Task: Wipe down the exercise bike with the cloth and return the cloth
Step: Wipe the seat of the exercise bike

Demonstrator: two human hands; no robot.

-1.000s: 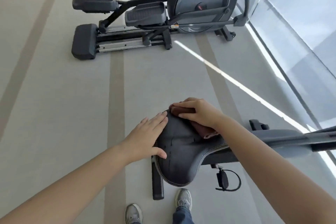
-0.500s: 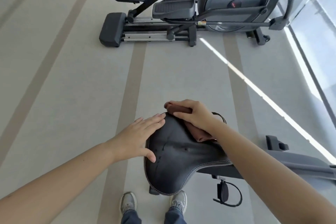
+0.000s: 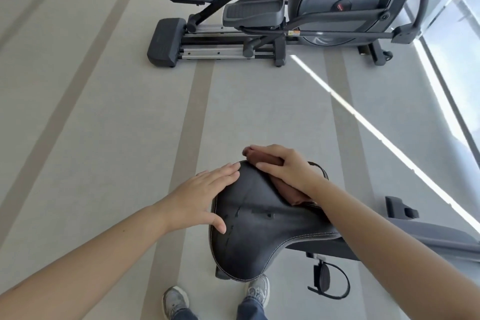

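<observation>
the right hand lies on the far edge of the black bike saddle, its fingers and thumb curled round a folded brown cloth pressed to the leather, one end of it sticking out under the wrist. the left hand is flat, fingers straight, holding nothing, resting against the saddle's left side with the thumb on top. an elliptical trainer stands well apart on the striped floor

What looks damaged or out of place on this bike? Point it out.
The saddle has a few small dark marks near its middle, perhaps nicks or scuffs. Otherwise nothing stands out: the right hand holds the cloth on the saddle, and the left hand lies flat on its edge.
</observation>
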